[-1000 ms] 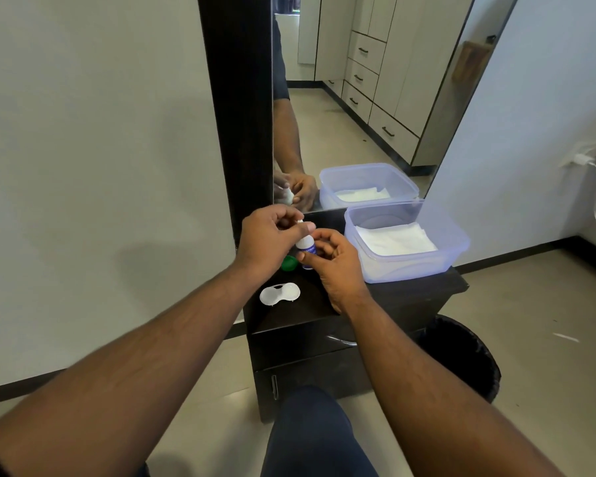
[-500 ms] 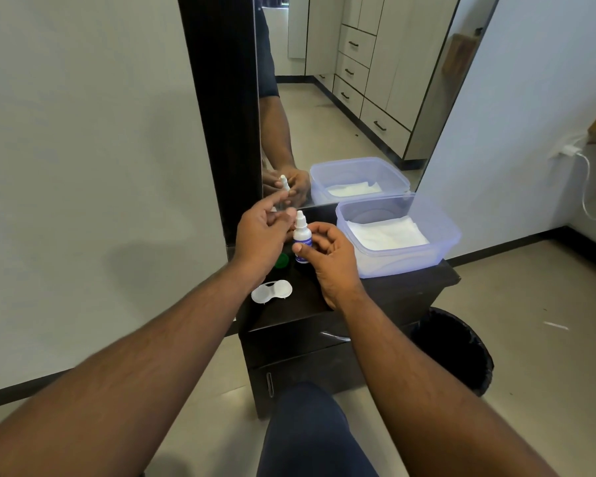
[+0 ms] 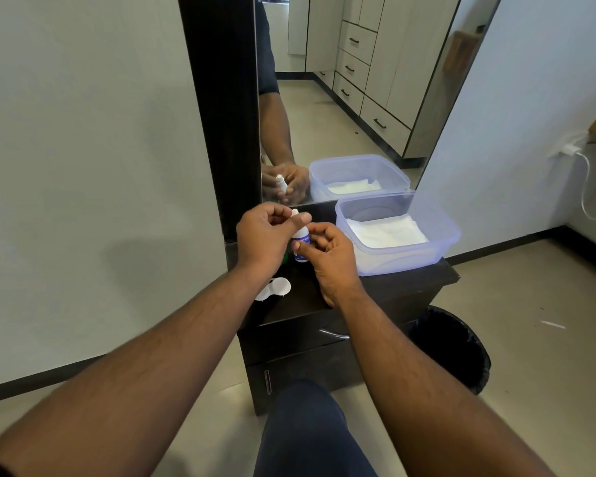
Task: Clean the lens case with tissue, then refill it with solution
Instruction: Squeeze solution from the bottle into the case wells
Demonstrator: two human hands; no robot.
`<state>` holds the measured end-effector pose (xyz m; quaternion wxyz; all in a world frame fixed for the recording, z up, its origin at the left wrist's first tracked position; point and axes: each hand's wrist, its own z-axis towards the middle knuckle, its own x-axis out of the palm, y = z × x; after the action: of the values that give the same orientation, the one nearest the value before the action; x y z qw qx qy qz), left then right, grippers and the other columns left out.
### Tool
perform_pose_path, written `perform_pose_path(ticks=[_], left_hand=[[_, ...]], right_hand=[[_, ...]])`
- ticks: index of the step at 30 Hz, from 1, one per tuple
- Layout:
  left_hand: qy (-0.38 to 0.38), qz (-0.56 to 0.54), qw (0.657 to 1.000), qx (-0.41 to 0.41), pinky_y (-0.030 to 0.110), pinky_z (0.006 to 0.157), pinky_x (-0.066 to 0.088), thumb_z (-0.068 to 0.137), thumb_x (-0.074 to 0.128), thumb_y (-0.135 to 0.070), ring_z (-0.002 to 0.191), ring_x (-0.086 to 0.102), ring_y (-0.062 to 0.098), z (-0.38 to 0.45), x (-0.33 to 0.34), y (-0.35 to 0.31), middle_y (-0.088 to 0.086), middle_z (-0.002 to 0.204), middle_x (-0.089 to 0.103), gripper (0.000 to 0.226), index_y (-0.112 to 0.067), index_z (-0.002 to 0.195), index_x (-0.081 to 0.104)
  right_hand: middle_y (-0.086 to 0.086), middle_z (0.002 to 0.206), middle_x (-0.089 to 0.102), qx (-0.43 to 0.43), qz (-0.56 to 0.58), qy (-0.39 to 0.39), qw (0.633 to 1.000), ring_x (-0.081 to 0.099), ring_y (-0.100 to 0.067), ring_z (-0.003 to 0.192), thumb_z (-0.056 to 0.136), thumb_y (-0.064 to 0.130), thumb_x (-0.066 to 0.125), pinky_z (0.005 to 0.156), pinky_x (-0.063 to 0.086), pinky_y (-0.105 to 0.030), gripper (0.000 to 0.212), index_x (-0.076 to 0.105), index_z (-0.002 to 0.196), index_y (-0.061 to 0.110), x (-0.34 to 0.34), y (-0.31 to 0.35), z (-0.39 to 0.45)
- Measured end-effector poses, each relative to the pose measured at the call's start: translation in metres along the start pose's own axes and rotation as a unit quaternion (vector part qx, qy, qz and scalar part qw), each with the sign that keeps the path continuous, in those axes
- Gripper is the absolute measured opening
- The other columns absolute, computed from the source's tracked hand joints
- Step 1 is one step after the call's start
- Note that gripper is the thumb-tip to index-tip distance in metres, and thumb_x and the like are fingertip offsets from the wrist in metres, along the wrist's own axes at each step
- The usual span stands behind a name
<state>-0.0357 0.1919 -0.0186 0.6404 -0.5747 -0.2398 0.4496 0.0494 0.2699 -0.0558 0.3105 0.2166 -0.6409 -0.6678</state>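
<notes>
A small white solution bottle (image 3: 301, 239) with a blue label stands upright over the dark cabinet top (image 3: 410, 282), held at its body by my right hand (image 3: 331, 259). My left hand (image 3: 265, 239) is pinched at the bottle's white tip, thumb and forefinger closed on what looks like its small cap. The white lens case (image 3: 276, 286) lies open on the cabinet top, just below my left wrist and partly hidden by it. A green lid (image 3: 285, 259) peeks out beside the bottle, under my left hand.
A clear plastic tub (image 3: 451, 235) with folded white tissue (image 3: 386, 230) sits at the right of the cabinet top. A mirror (image 3: 341, 98) stands behind it. A black bin (image 3: 455, 352) is on the floor to the right. My knee (image 3: 307, 425) is below the drawers.
My left hand came off the bottle's top, baring the nozzle, and now sits pinched close to the tip again. My right hand has kept hold of the bottle.
</notes>
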Motion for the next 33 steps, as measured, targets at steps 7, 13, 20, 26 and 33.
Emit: perform_pose_path(ticks=[7,13,20,26,33], left_hand=[[0.039,0.058,0.998,-0.001,0.047,0.081,0.056,0.079,0.074,-0.034,0.085,0.068,0.014,0.017,-0.002,-0.009,-0.009,0.083,0.071,0.012,-0.026,0.088,0.074],[0.040,0.090,0.995,0.016,0.054,0.083,0.052,0.081,0.072,-0.038,0.088,0.067,0.013,0.016,0.004,-0.018,-0.017,0.082,0.068,0.006,-0.033,0.084,0.071],[0.062,0.064,0.996,0.025,0.053,0.090,0.049,0.084,0.070,-0.030,0.091,0.067,0.010,0.020,0.000,-0.021,-0.016,0.086,0.070,0.011,-0.038,0.077,0.069],[0.055,0.053,0.997,0.020,0.053,0.084,0.053,0.085,0.070,-0.032,0.090,0.067,0.013,0.012,0.002,-0.021,-0.018,0.089,0.069,0.008,-0.032,0.092,0.073],[0.073,0.026,0.996,0.033,0.040,0.074,0.061,0.087,0.069,-0.020,0.084,0.068,0.007,0.012,-0.001,-0.025,-0.010,0.090,0.069,0.008,-0.024,0.093,0.071]], right_hand=[[-0.006,0.117,0.067,-0.014,0.009,0.001,1.000,0.065,-0.015,0.106,0.086,0.007,0.066,0.088,0.055,-0.030,0.037,0.057,0.122,0.011,0.000,0.000,0.001],[-0.006,0.117,0.061,-0.023,0.009,-0.023,0.999,0.066,-0.019,0.103,0.080,0.007,0.073,0.085,0.057,-0.030,0.049,0.049,0.122,0.016,0.006,0.004,-0.002],[-0.001,0.128,0.058,-0.043,-0.029,0.016,0.999,0.058,-0.012,0.117,0.095,0.018,0.056,0.095,0.051,-0.028,0.036,0.047,0.130,0.022,0.008,0.001,-0.003],[-0.001,0.115,0.063,-0.042,-0.050,-0.032,0.997,0.064,-0.014,0.105,0.084,0.013,0.070,0.091,0.055,-0.033,0.038,0.051,0.117,0.016,0.008,-0.002,-0.003],[-0.001,0.123,0.062,-0.046,-0.051,-0.012,0.998,0.060,-0.012,0.112,0.091,0.016,0.061,0.092,0.052,-0.023,0.037,0.051,0.126,0.019,0.007,-0.001,-0.003]])
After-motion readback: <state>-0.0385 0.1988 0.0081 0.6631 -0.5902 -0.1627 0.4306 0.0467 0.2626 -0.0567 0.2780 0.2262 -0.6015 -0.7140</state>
